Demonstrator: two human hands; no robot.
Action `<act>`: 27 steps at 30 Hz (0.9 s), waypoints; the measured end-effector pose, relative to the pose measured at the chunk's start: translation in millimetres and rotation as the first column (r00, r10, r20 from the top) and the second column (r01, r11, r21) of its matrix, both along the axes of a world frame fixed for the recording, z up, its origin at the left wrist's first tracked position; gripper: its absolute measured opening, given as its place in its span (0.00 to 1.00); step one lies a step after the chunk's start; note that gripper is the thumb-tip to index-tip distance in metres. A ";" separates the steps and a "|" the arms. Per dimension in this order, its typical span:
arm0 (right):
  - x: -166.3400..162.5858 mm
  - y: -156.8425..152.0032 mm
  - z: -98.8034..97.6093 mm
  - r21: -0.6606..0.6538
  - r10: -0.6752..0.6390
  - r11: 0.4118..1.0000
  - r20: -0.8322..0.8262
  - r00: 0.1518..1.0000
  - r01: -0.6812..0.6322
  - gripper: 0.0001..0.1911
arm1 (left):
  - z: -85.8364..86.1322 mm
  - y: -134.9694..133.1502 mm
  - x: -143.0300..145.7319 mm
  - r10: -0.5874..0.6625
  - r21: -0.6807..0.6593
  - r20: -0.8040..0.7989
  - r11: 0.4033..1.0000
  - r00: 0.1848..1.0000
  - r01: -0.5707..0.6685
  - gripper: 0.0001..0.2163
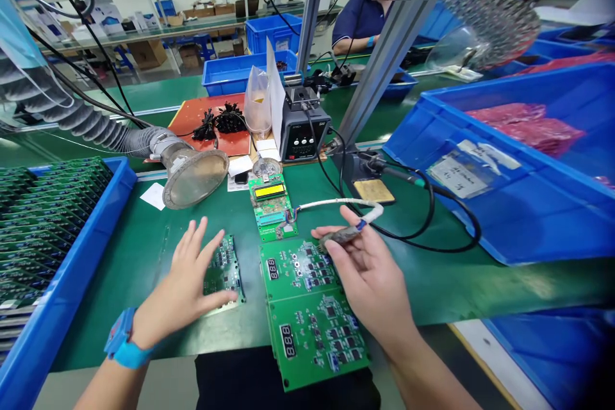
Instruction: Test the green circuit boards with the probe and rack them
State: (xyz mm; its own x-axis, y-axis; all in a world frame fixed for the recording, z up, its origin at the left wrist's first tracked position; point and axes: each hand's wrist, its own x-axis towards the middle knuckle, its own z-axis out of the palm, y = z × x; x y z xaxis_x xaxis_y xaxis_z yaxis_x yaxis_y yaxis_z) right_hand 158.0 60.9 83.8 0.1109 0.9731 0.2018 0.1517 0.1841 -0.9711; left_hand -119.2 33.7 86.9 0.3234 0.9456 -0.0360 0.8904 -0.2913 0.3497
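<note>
My left hand [185, 285] lies flat with fingers spread on a small green circuit board [225, 272] on the green mat. My right hand [365, 269] pinches a grey connector [339, 237] on the end of a white-sleeved cable [336, 204], held just above the upper of two joined green boards [307, 307] with red digit displays. The cable runs back to a green tester board with a yellow LCD [270, 205]. A blue band sits on my left wrist.
A fume extractor hose and funnel [192, 173] rests at left. A blue bin of stacked green boards [43, 230] stands at far left, a large blue bin [509, 160] at right. A soldering station [302, 131], its iron and a sponge [373, 191] sit behind. Another person sits across the bench.
</note>
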 end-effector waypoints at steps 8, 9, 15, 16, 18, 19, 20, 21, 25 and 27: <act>3.0 1.9 -1.5 0.007 0.032 0.999 0.103 0.994 -0.033 0.23 | 49.3 -7.6 102.7 -0.264 0.098 0.225 0.964 0.938 0.248 0.27; 3.6 2.2 -0.9 -0.001 0.032 0.999 0.123 0.992 -0.032 0.22 | 47.4 -6.7 108.6 -0.259 0.069 0.216 0.966 0.941 0.250 0.31; 5.6 4.7 2.8 0.004 0.031 0.999 0.127 0.991 -0.032 0.21 | 38.6 -1.6 114.0 -0.232 0.011 0.214 0.972 0.949 0.235 0.36; 5.7 5.1 2.8 0.006 0.029 1.000 0.123 0.992 -0.030 0.21 | 39.2 -0.8 113.5 -0.234 0.006 0.220 0.971 0.947 0.239 0.36; 6.4 5.7 2.7 0.006 0.025 1.000 0.114 0.993 -0.026 0.21 | 40.7 0.8 112.8 -0.246 -0.001 0.231 0.968 0.941 0.253 0.36; 7.0 5.8 2.6 0.003 0.025 1.000 0.114 0.993 -0.026 0.21 | 41.4 1.7 112.6 -0.252 -0.001 0.236 0.966 0.939 0.260 0.36; 7.8 5.9 2.6 0.000 0.028 1.000 0.120 0.992 -0.028 0.21 | 41.9 2.5 112.5 -0.259 0.000 0.239 0.964 0.936 0.267 0.36; 8.8 6.0 2.5 -0.002 0.033 0.999 0.132 0.991 -0.033 0.22 | 42.2 3.2 112.4 -0.264 0.002 0.240 0.962 0.934 0.272 0.36; 13.1 7.0 1.5 -0.001 0.062 0.998 0.262 0.963 -0.064 0.22 | 42.9 5.0 112.1 -0.274 -0.008 0.228 0.959 0.934 0.283 0.36; 14.7 8.0 0.4 0.007 0.072 0.997 0.319 0.945 -0.078 0.22 | 43.6 5.3 112.4 -0.276 -0.013 0.214 0.958 0.937 0.286 0.36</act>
